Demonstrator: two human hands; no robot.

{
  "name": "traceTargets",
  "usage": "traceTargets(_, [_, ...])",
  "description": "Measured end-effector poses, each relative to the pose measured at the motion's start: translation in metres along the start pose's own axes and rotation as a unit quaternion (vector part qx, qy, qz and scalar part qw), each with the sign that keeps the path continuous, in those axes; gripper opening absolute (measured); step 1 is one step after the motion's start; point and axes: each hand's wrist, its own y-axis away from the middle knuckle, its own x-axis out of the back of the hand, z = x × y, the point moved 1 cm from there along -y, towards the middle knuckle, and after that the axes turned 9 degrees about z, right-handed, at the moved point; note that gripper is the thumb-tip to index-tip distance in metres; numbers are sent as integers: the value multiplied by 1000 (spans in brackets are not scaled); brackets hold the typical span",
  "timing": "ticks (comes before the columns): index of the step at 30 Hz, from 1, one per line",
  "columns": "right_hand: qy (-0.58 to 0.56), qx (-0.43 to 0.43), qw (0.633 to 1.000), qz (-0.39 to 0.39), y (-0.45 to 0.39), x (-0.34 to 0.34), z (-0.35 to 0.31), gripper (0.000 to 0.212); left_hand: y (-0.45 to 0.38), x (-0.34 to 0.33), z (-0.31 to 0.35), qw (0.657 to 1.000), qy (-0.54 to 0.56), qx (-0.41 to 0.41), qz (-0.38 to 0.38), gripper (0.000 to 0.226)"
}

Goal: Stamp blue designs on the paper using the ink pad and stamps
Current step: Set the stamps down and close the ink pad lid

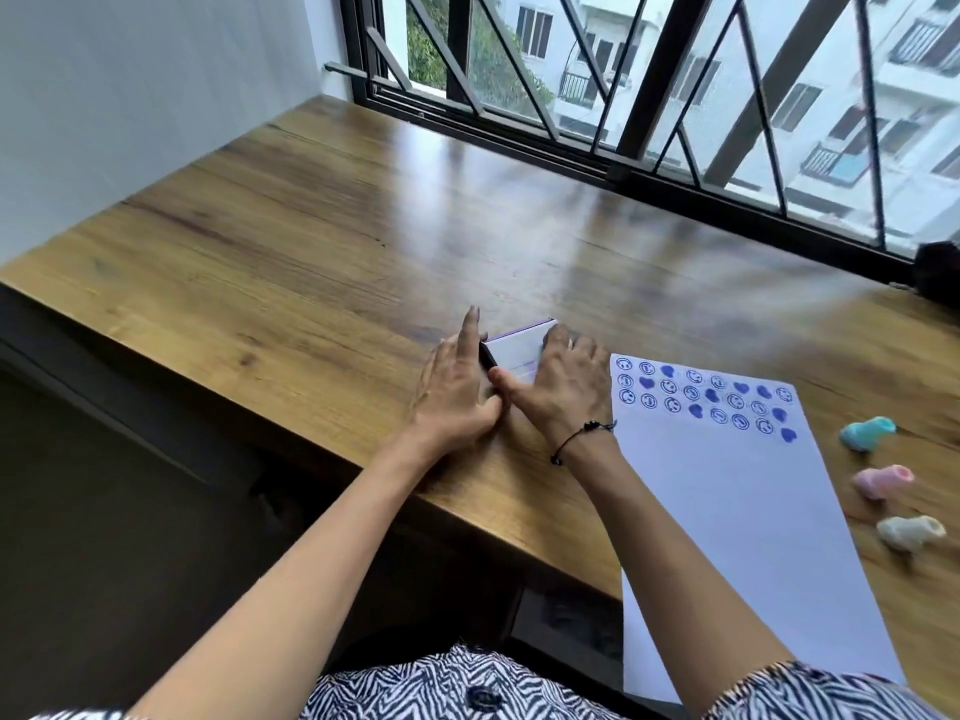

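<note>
While both hands rest on the ink pad (pixel 519 353), the step in hand seems to be closing or opening its case, so it is best to press evenly and keep the case flat on the worktop (pixel 311 241). The left hand (pixel 454 392) holds the case's left edge, fingers stretched toward 12 o'clock; the right hand (pixel 563 387) lies on top with fingers curled over the far edge, thumb at the near side. The paper (pixel 727 511), at 3 o'clock from the pad, shows three rows of blue designs. Three stamps (pixel 883 480) lie untouched beyond its right edge.
</note>
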Motion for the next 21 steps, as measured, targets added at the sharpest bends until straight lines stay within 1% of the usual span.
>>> traceTargets(4, [7, -4, 1000, 7, 5, 6, -3, 81, 1, 0, 0, 1000, -5, -8, 6, 91])
traceTargets(11, [13, -15, 1000, 13, 8, 7, -7, 82, 1, 0, 0, 1000, -8, -15, 20, 89])
traceTargets(14, [9, -25, 1000, 7, 9, 7, -6, 80, 1, -1, 0, 1000, -11, -14, 21, 90])
traceTargets(21, [20, -17, 999, -22, 4, 8, -11, 85, 0, 0, 0, 1000, -10, -13, 19, 89])
